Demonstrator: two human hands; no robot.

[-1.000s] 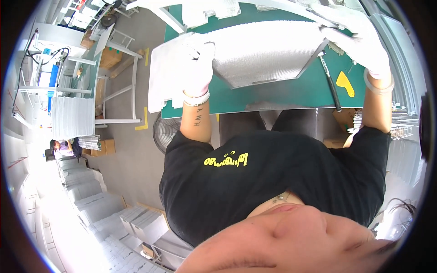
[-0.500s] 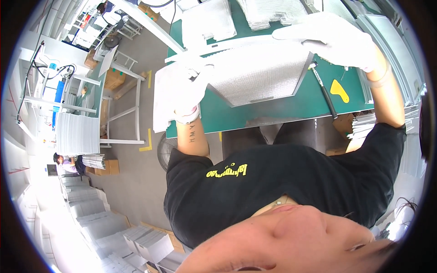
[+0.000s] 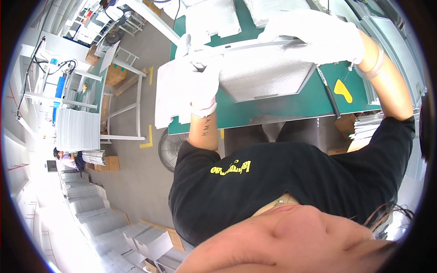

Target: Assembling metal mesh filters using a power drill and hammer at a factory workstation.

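— Leftmost?
— White sheets (image 3: 170,98), at left edge of the green table (image 3: 273,109). Next, gloved left hand (image 3: 205,82), closed on left end of the silver panel (image 3: 266,73).
— Panel's position?
— Between both hands, tilted, over the table. Gloved right hand (image 3: 325,41) grips its far edge, right side.
— Further right?
— Hammer (image 3: 331,96), then yellow scraper (image 3: 342,91), on the table.

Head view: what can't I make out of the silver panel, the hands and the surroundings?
All in the head view:
- Silver panel: back face, turned away from the camera.
- Panel's left end: covered by the left hand.
- Panel's upper right corner: covered by the right hand.
- Far sheet stack: cut off by the top edge.
- Distant co-worker: hands too small.
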